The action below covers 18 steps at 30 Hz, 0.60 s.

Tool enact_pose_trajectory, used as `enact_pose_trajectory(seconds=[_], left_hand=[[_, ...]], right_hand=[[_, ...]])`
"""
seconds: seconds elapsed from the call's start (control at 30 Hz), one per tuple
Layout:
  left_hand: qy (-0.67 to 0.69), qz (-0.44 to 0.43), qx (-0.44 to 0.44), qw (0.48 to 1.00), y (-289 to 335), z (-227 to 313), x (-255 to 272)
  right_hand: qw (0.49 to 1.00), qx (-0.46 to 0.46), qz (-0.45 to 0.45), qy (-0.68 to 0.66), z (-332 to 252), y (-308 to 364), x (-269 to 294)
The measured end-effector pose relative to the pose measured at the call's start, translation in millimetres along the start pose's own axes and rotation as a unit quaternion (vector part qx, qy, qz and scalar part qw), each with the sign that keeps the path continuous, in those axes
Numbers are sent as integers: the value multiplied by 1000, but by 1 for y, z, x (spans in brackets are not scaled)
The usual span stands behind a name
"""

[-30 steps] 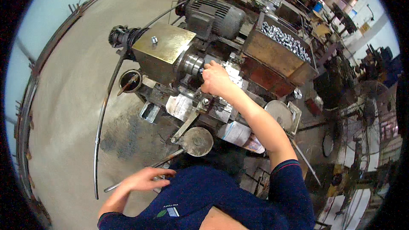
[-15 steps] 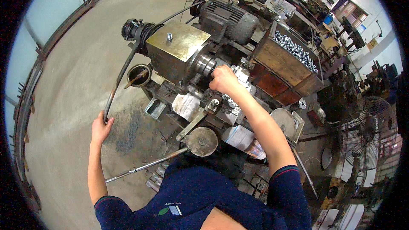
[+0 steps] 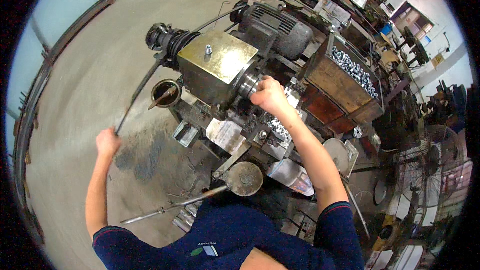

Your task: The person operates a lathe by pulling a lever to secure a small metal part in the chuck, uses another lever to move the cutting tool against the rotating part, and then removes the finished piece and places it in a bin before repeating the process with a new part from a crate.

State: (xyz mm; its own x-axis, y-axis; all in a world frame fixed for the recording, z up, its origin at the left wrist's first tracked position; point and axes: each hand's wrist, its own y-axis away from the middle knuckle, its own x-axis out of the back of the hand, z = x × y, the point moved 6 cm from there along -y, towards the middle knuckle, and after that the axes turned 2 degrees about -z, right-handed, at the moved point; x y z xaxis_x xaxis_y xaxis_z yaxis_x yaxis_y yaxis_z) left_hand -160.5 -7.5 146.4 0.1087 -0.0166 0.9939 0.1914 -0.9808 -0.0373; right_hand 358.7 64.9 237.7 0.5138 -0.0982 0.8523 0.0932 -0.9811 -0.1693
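Note:
My left hand (image 3: 108,141) is wrapped round the lower end of a long dark lever (image 3: 136,95), which runs up to the rear end of a lathe headstock (image 3: 215,56). At the front of the headstock sits a shiny round spindle chuck (image 3: 247,84). My right hand (image 3: 271,96) is closed at the mouth of this chuck, its fingertips bent toward it. Whatever those fingers hold is hidden by the hand. A small metal fitting (image 3: 208,49) stands on the brass-coloured top plate of the headstock.
A wooden box (image 3: 336,77) full of small metal fittings (image 3: 354,70) stands right of the machine, beside a dark motor (image 3: 280,30). A pot with a brush (image 3: 166,93) hangs at the left. Nearer me are a round disc (image 3: 245,178) and a metal rod (image 3: 172,207). A fan (image 3: 429,162) stands at right.
My left hand has swung the lever's end outward to the left, away from the machine. My right hand stays at the chuck. The whole view has shifted slightly.

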Motion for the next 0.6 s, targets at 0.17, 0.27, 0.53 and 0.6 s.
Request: enact_pose_trajectory(seconds=[0.17,0.27,0.53,0.6], left_hand=[[-103,87,6,991,-86,-80,-1],[-66,39,101,992,-92,-82,-3],[493,58,4,868,-13,84,-77],[421,-195,-9,886,-10,132,-179]], right_hand=[[1000,20,-15,-13,-14,-3,-4],[998,22,-33,54,-22,12,9],[983,61,156,-75,39,165,113],[984,-7,176,-31,81,214,125]])
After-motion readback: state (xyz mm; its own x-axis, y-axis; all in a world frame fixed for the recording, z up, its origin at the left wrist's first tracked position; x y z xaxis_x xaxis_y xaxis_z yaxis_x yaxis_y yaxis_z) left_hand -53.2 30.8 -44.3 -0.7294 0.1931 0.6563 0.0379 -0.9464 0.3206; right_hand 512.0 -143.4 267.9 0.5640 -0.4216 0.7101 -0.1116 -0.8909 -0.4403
